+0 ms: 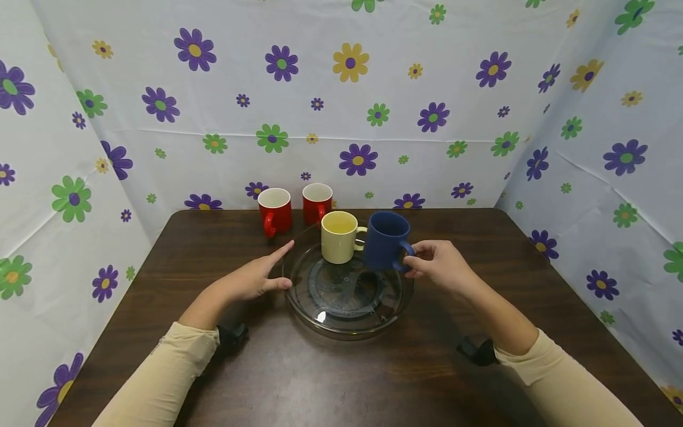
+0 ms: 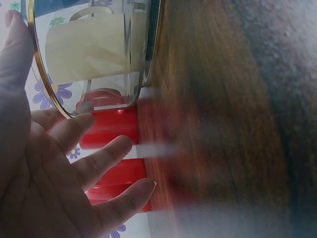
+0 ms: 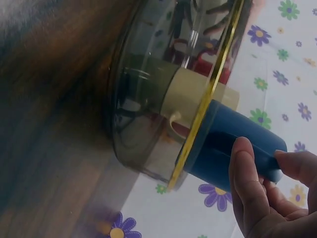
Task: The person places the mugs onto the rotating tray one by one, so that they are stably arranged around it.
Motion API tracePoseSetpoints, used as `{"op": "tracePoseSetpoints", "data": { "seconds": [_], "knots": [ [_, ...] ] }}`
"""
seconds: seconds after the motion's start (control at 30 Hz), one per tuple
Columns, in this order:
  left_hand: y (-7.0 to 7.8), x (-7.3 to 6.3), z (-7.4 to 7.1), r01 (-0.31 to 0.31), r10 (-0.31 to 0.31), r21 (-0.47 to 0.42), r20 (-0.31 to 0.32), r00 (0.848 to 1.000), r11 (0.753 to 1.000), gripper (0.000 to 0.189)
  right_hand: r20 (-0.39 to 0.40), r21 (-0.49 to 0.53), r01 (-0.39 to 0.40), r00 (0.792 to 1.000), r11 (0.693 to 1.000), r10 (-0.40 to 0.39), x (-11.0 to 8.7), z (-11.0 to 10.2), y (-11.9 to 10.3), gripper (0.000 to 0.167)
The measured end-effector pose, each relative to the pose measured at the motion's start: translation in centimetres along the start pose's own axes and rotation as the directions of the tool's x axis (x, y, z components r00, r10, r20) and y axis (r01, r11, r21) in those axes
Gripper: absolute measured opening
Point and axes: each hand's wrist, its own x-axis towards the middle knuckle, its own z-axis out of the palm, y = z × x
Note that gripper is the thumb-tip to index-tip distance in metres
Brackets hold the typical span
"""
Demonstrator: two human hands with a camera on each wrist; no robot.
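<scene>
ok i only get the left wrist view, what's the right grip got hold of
Observer: The right grip pinches the handle of a navy blue mug.
Operator: is it set down or held up
Observer: Held up: in the right wrist view its lower end looks about level with the rim of the transparent round dish.
Operator: and the two red mugs, what colour inside
Observer: White, as the head view shows.
</scene>
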Motion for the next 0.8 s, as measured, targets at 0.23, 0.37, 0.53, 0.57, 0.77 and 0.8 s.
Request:
{"op": "tracePoseSetpoints", "data": {
  "seconds": [0.23,0.37,0.53,0.57,0.77,0.8],
  "knots": [
    [0.0,0.1,0.1,0.003,-0.003,0.006,-0.001,1.000,1.000,0.094,0.012,-0.026,0.000,1.000,1.000,0.000,0.2,1.0,0.4,0.024],
    [-0.1,0.1,0.3,-0.003,0.003,0.004,0.000,1.000,1.000,0.094,0.020,-0.046,-0.014,1.000,0.999,0.015,0.2,1.6,0.5,0.022],
    [-0.1,0.1,0.3,-0.007,0.007,-0.003,0.000,1.000,1.000,0.094,0.039,-0.046,-0.026,0.999,0.999,0.028,0.1,2.1,0.5,0.021],
    [-0.1,0.0,0.3,-0.008,0.008,-0.003,-0.001,1.000,1.000,0.094,0.044,-0.043,-0.027,0.999,0.999,0.029,0.1,2.2,0.6,0.021],
    [-0.2,0.0,0.2,0.000,0.000,-0.002,0.001,1.000,1.000,0.093,0.068,-0.044,-0.037,0.997,0.998,0.040,0.2,2.5,0.9,0.019],
    [-0.2,0.0,0.2,0.002,-0.002,-0.003,0.002,1.000,1.000,0.093,0.073,-0.040,-0.039,0.996,0.998,0.042,0.2,2.5,1.0,0.019]
  ]
}}
